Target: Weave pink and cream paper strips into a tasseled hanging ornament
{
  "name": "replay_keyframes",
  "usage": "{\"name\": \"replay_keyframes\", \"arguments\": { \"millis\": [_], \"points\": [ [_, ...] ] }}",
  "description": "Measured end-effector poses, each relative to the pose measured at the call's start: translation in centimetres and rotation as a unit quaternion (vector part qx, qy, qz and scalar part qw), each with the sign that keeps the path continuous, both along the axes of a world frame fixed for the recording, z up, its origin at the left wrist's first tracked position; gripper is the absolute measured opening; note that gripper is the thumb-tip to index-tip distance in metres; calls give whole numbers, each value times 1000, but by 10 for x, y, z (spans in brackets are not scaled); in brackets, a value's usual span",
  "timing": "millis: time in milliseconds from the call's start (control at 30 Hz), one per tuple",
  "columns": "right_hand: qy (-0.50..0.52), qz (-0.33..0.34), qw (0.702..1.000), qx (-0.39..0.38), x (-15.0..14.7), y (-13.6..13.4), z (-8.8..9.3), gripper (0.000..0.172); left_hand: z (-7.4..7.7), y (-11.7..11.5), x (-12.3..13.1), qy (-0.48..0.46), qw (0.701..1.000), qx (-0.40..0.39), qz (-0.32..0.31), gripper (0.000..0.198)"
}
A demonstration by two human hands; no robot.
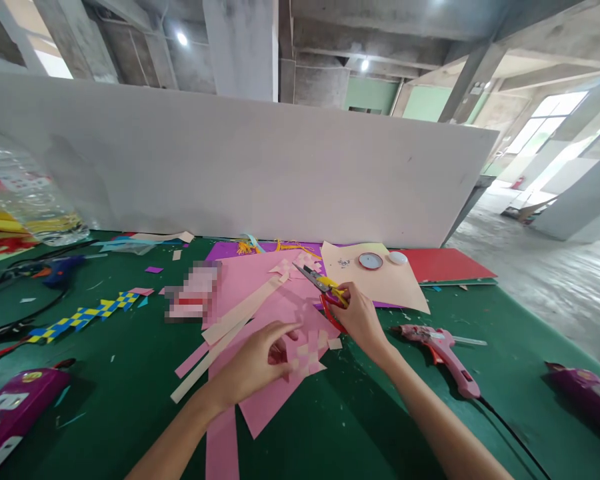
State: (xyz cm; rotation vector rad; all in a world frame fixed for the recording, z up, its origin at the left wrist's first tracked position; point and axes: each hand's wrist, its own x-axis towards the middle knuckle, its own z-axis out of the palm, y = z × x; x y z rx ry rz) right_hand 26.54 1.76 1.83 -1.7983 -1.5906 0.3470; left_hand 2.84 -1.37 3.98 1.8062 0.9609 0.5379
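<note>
Scissors with metal blades and red-and-yellow handles (326, 283) are gripped in the right hand (359, 317), above pink paper (261, 405). The left hand (257, 357) is half curled beside a woven piece of pink and cream paper strips (308, 357); whether it pinches this piece, I cannot tell.

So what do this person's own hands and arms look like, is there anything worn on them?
Both the left hand and the right hand are ungloved. The left forearm and right forearm look slender and are bare as far as the picture shows, with no sleeves in view. I see no watch or bracelet at either wrist.
</note>
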Motion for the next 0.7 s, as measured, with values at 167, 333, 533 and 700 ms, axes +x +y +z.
{"name": "replay_keyframes", "arguments": {
  "millis": [167,333,533,700],
  "points": [
    [-19,13,1000,0,-5,10,14,27,5,7,-6,-36,995,-70,58,53],
    [-39,50,998,-22,-20,-13,5,24,17,15,-14,-101,982,-90,129,37],
    [-62,83,994,-44,-23,-39,-2,22,49,52,-6,-209,942,-83,247,41],
    [-53,121,990,-42,-25,-42,5,27,44,111,11,-185,952,8,245,41]
  ]
}}
